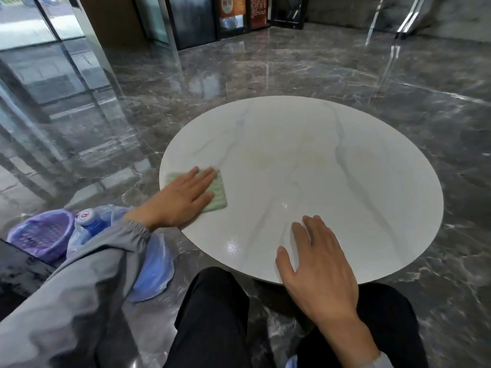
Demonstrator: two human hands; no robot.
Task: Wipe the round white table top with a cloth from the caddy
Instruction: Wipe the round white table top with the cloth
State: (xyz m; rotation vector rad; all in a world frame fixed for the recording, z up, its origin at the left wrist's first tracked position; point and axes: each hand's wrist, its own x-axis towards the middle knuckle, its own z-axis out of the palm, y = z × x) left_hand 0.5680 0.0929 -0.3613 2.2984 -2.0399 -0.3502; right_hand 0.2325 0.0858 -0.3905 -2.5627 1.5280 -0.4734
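The round white table top with faint grey veins fills the middle of the head view. A pale green ribbed cloth lies flat near its left edge. My left hand presses down on the cloth with straight fingers, covering most of it. My right hand rests flat on the table's near edge, fingers spread, holding nothing. Wet shiny patches show on the near part of the top.
On the floor at left stand a purple mesh basket, a blue bottle with a white cap and a blue plastic bag. Glossy dark marble floor surrounds the table. Glass panels stand at far left. My dark-trousered legs are below the table edge.
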